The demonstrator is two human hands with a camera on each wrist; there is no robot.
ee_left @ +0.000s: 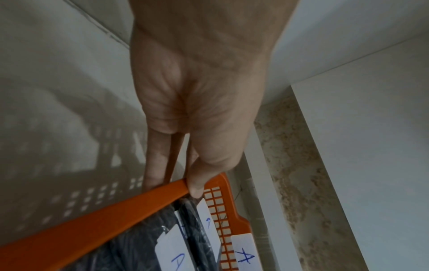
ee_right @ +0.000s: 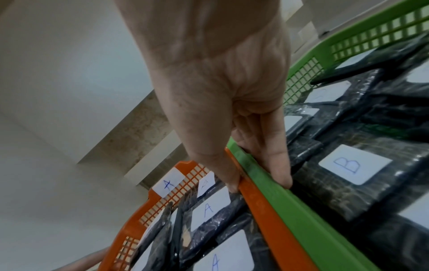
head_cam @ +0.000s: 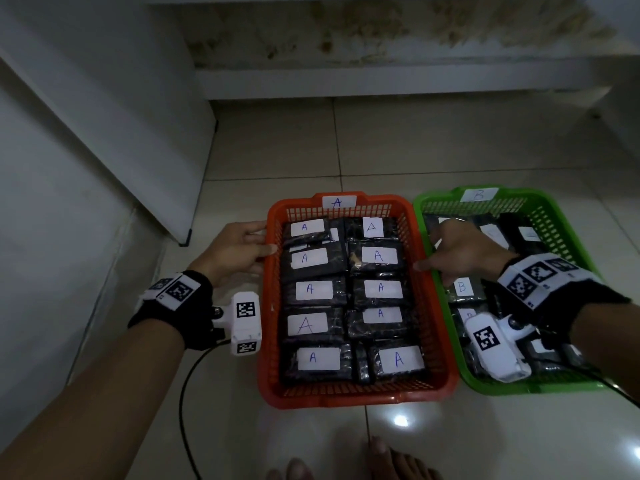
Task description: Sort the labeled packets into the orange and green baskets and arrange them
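Orange basket on floor, packed with black A-labelled packets; green basket touching its right side, holding B packets. Left hand pinches orange left rim; right hand pinches both adjoining rims

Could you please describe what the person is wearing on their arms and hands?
Both forearms are bare and sleeveless. Each wrist has a black wrist strap carrying white tags with black square codes, plus a white camera unit bearing similar codes. A black cable trails from the left one.
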